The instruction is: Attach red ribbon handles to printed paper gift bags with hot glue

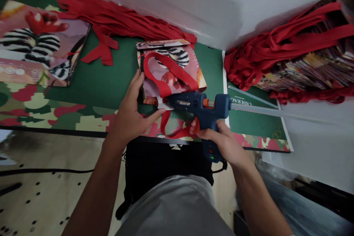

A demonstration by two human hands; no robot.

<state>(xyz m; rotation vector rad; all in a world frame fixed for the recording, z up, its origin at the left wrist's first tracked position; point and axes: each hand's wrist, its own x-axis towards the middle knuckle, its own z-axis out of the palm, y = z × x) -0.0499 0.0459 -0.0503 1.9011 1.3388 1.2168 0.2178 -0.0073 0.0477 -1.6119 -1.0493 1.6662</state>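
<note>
A printed paper bag (195,66) lies on the green table in front of me, with a red ribbon loop (175,67) across its face. My left hand (131,112) rests at the bag's left lower edge, fingers apart and thumb stretched toward the bag's near edge. Fingers of my right hand (225,142) wrap round the handle of a blue glue gun (199,105). The gun's nozzle points left at the bag's near edge, and its tip is hidden near the ribbon. A second red ribbon loop (177,134) hangs below the bag, beside my right fingers.
A pile of red ribbons (124,18) lies along the back of the table (107,81). Printed bags (33,44) are stacked at left. More red ribbons (249,55) and many packed bags (304,66) stand at right. A long glue stick (257,108) sticks out behind the gun.
</note>
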